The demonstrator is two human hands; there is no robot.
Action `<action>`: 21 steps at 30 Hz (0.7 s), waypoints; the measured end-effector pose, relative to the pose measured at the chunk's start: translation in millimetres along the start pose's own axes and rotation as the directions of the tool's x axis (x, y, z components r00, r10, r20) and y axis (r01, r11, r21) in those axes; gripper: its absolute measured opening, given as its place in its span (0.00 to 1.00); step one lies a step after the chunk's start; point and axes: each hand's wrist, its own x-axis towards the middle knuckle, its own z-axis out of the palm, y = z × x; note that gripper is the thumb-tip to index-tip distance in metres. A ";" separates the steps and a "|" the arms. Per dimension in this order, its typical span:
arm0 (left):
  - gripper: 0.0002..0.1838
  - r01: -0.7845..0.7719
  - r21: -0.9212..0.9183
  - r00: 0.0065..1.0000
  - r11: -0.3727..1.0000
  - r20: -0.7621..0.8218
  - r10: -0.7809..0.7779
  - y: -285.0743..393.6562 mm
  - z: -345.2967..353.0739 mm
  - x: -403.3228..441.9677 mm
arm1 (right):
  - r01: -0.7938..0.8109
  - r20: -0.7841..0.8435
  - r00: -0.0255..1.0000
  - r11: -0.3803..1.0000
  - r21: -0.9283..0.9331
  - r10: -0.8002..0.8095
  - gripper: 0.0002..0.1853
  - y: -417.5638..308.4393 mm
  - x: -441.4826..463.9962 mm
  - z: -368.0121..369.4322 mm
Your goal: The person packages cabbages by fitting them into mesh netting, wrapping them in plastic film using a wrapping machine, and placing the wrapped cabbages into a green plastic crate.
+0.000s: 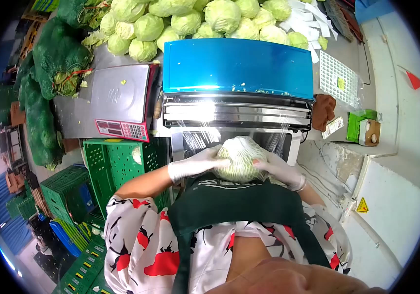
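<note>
A pale green cabbage (242,158) in a white net-like covering is held close to the dark green apron. My left hand (201,162), in a white glove, presses on its left side with the fingers curved round it. On the right side my right hand (281,170), gloved too, grips it with the thumb on the front. Just beyond the cabbage is a wrapping machine with a blue cover (238,67), metal rollers (237,113) and clear film stretched over its near part. The undersides of both hands are hidden.
Loose cabbages (185,22) are piled behind the machine. A scale (121,95) with a red keypad stands at its left, above a green crate (114,164). Green net sacks (56,59) lie farther left. A brown cloth (323,111) and white grid tray (339,81) lie right.
</note>
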 end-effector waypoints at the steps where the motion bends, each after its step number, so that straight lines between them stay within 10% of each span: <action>1: 0.44 0.067 -0.044 0.995 0.997 -0.072 -0.070 -5.1 2.3 0.1 | -0.040 -0.030 0.999 0.997 0.065 0.042 0.32 4.0 1.8 7.1; 3: 0.42 0.246 -0.276 0.960 0.929 -0.065 -0.273 -21.9 -4.0 7.3 | -0.250 0.061 0.968 0.917 0.310 0.243 0.31 13.7 19.4 0.9; 10: 0.37 0.044 -0.683 0.991 0.729 -0.060 -0.116 -50.0 10.7 -21.2 | -0.353 0.093 0.927 0.763 0.542 0.363 0.30 59.7 10.9 -8.1; 13: 0.34 -0.100 -0.038 0.948 0.994 -0.308 0.083 -50.1 23.7 -40.5 | 0.036 -0.147 0.988 0.997 -0.066 -0.046 0.24 76.0 -14.5 1.8; 15: 0.30 0.095 0.865 0.761 0.492 -0.382 0.525 -75.5 18.7 -49.7 | 0.081 -0.361 0.910 0.943 -0.322 -0.202 0.13 89.6 -26.2 11.2; 17: 0.27 0.292 0.937 0.799 0.192 -0.349 0.489 -88.1 9.8 -61.8 | 0.184 -0.494 0.805 0.930 -0.320 -0.329 0.12 121.4 -24.6 11.8; 21: 0.17 0.097 0.693 0.559 0.714 -0.632 0.537 -52.2 25.6 -70.4 | 0.159 -0.649 0.759 0.956 0.245 0.040 0.15 64.2 -34.6 17.7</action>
